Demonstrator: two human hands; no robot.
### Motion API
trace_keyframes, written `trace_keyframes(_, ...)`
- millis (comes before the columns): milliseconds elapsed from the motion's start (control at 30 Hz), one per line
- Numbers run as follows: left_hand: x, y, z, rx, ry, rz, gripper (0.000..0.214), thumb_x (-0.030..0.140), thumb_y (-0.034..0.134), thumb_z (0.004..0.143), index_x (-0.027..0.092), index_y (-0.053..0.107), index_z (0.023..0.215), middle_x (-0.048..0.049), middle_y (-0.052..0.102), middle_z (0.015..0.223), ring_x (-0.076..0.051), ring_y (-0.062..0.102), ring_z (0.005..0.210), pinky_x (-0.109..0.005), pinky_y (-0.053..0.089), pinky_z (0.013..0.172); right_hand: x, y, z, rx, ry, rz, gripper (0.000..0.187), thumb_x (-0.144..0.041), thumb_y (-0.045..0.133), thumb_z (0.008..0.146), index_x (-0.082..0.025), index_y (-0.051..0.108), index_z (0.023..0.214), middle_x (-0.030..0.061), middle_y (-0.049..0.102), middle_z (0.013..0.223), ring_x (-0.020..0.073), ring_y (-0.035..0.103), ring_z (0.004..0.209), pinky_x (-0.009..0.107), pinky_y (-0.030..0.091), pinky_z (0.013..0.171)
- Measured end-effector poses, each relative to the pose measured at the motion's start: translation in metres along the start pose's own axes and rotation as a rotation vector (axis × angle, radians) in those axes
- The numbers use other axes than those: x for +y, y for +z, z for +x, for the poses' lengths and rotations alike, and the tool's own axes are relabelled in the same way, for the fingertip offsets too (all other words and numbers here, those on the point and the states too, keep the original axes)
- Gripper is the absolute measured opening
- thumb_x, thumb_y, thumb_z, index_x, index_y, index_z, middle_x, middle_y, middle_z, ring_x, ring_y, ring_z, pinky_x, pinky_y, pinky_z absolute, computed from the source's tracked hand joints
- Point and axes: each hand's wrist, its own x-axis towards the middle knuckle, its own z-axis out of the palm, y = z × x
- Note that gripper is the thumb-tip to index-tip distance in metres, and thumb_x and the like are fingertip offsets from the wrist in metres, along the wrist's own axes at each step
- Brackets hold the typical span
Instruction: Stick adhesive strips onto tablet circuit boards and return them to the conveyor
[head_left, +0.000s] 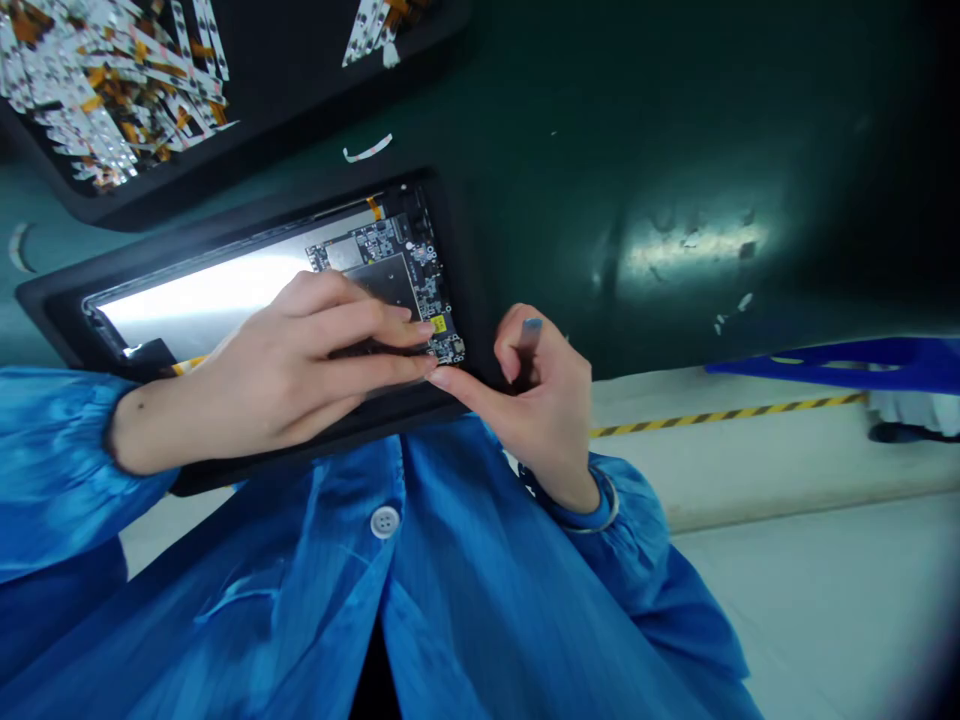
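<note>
Left hand (281,360), right hand (546,395) at one opened device (240,285); one yellow label (439,324).

At the upper left we see a black tray (112,212) with a tangled heap of white flex strips (97,85), their orange film sections showing among them. Further right in it we find a smaller bunch of similar strips (371,30). On the dark green work surface (540,130) we notice a curved white sliver (367,150) just below the tray, and another pale curl (20,247) near the left edge. To the right we make out small flakes (744,301) near a bright reflection. Beyond the edge we see yellow-and-black hazard tape (727,414) on the pale floor (825,590), near a blue panel (900,365).
</note>
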Motion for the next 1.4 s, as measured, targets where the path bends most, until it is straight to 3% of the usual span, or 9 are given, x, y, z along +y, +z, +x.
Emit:
trace_keyframes(200,0.001,-0.002,0.003,-0.048,-0.023,0.006,0.034,0.025,0.043,0.106,0.028,0.064,0.133,-0.0040,0.067,0.132,-0.022,0.058,0.108,-0.041,0.050,0.092,0.004,-0.008,0.007,-0.117,-0.043,0.047,0.064,-0.061,0.083,0.074,-0.024,0.031,0.066,-0.0075,0.030,0.061,0.0089,0.025,0.055,0.027,0.027,0.049)
trace_keyframes(400,0.015,-0.006,0.021,-0.211,-0.149,0.070,0.046,0.029,0.029,0.110,0.027,0.075,0.107,-0.0027,0.070,0.110,-0.030,0.058,0.120,-0.059,0.047,0.099,0.003,-0.017,0.018,-0.271,0.006,0.077,0.070,-0.068,0.085,0.065,-0.024,0.031,0.064,-0.0070,0.029,0.062,0.0092,0.025,0.056,0.026,0.029,0.050)
trace_keyframes(567,0.013,-0.011,0.009,-0.091,-0.017,0.175,0.034,0.020,0.040,0.107,0.028,0.065,0.127,-0.0060,0.064,0.131,-0.030,0.062,0.117,-0.049,0.053,0.089,0.005,-0.032,0.017,-0.395,0.102,0.216,0.053,-0.057,0.086,0.073,-0.023,0.045,0.073,-0.0053,0.039,0.069,0.0095,0.033,0.058,0.025,0.030,0.049)
trace_keyframes(633,0.011,-0.019,0.000,-0.002,-0.138,0.191,0.035,0.019,0.050,0.104,0.032,0.059,0.136,-0.0037,0.058,0.139,-0.024,0.061,0.116,-0.046,0.054,0.092,0.006,-0.039,0.015,-0.402,0.126,0.247,0.036,-0.048,0.080,0.082,-0.023,0.055,0.083,-0.0047,0.044,0.073,0.0093,0.039,0.061,0.024,0.033,0.051)
trace_keyframes(767,0.011,-0.031,-0.010,0.113,-0.636,0.384,0.027,0.033,0.056,0.103,0.027,0.065,0.128,-0.0021,0.056,0.128,-0.020,0.054,0.120,-0.046,0.052,0.108,0.008,-0.048,0.014,-0.357,0.181,0.289,0.018,-0.041,0.065,0.097,-0.023,0.065,0.102,-0.0052,0.041,0.068,0.0082,0.035,0.054,0.024,0.027,0.047)
trace_keyframes(900,0.005,-0.029,-0.010,0.133,-0.573,0.503,0.026,0.036,0.059,0.102,0.025,0.068,0.124,-0.0047,0.059,0.118,-0.020,0.053,0.111,-0.046,0.050,0.102,0.006,-0.050,0.021,-0.323,0.166,0.265,0.022,-0.042,0.060,0.100,-0.023,0.070,0.107,-0.0052,0.037,0.063,0.0089,0.031,0.052,0.025,0.023,0.044)
trace_keyframes(1100,-0.005,-0.027,-0.007,0.205,-0.471,0.406,0.015,0.026,0.059,0.101,0.018,0.066,0.112,-0.0063,0.058,0.103,-0.020,0.058,0.096,-0.038,0.051,0.081,-0.013,-0.046,0.038,-0.279,0.019,0.057,0.015,-0.031,0.060,0.100,-0.023,0.072,0.102,-0.0007,0.053,0.077,0.0091,0.045,0.059,0.025,0.034,0.049)
trace_keyframes(1233,-0.005,-0.024,-0.004,0.245,-0.530,0.350,0.015,0.024,0.054,0.102,0.018,0.061,0.114,-0.0109,0.058,0.105,-0.024,0.057,0.097,-0.042,0.051,0.078,-0.028,-0.037,0.054,-0.223,-0.251,-0.184,0.018,-0.019,0.062,0.096,-0.024,0.073,0.110,0.0024,0.059,0.091,0.0116,0.055,0.070,0.027,0.046,0.057)
trace_keyframes(1400,-0.004,-0.021,-0.004,0.238,-0.483,0.425,0.017,0.020,0.050,0.102,0.019,0.058,0.117,-0.0103,0.063,0.101,-0.025,0.058,0.089,-0.041,0.046,0.070,-0.035,-0.016,0.077,-0.259,-0.565,-0.420,0.025,-0.016,0.058,0.098,-0.023,0.071,0.118,0.0047,0.057,0.097,0.0106,0.056,0.068,0.026,0.048,0.056)
